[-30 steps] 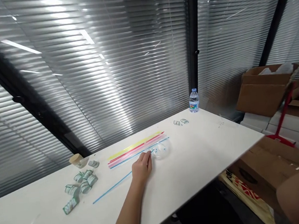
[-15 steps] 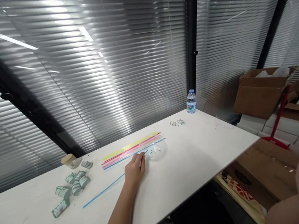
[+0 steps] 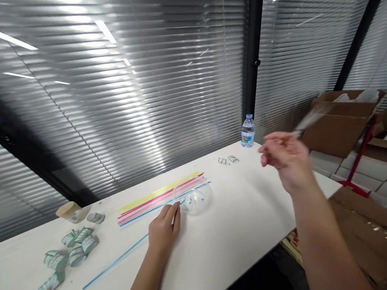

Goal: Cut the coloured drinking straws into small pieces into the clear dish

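Observation:
My left hand (image 3: 163,226) rests on the white table, fingers pinched around a long thin blue straw (image 3: 115,262). The straw's tip reaches over the rim of a clear round bowl (image 3: 195,203), with small blue pieces inside. Yellow, red, pink and blue straws (image 3: 160,197) lie in a row behind my hand, partly seen through the bowl. Above the table's right side is my right hand (image 3: 284,157), raised, its fingers curled together. A blurred pale, long thing (image 3: 311,119) sticks out behind it; its kind is unclear.
Several green-and-white wrapped rolls (image 3: 56,260) and a small tub with a tan lid (image 3: 69,212) are on the left. Two small wrapped pieces (image 3: 228,160) and a water bottle (image 3: 247,132) stand toward the back corner. Cardboard boxes (image 3: 340,123) are at right.
My right hand has come from the right edge to above the table's right side. My left hand still grips the blue straw at the bowl. The view has shifted slightly.

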A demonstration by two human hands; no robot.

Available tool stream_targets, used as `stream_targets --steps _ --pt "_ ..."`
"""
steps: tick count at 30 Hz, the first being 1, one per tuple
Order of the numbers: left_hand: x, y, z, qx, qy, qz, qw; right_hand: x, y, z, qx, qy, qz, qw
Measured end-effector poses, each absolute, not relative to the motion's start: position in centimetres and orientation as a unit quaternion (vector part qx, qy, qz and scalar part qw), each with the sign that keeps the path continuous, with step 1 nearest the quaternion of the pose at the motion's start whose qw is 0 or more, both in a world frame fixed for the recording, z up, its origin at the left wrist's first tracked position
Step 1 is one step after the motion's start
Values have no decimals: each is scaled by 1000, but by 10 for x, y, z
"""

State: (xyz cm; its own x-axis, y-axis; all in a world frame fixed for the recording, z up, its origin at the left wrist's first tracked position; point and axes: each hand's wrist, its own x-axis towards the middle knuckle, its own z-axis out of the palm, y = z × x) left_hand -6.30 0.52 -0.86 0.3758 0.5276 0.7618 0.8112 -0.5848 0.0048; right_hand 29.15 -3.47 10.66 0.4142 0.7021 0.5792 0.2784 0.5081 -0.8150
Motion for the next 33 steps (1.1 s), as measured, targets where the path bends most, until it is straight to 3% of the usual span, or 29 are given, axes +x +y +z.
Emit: stream_targets --steps 3,10,25,33 --pt "-64 5 -8 -807 -418 -365 203 287 39 67 -679 -536 193 464" --pt "-68 8 -13 -807 -424 -358 201 277 121 2 -781 -487 154 359" --pt "-63 6 -9 -799 -405 -387 218 275 137 -28 -818 -474 103 310" --pt "-64 10 -16 -792 -397 -416 206 267 115 4 -743 -505 128 420"
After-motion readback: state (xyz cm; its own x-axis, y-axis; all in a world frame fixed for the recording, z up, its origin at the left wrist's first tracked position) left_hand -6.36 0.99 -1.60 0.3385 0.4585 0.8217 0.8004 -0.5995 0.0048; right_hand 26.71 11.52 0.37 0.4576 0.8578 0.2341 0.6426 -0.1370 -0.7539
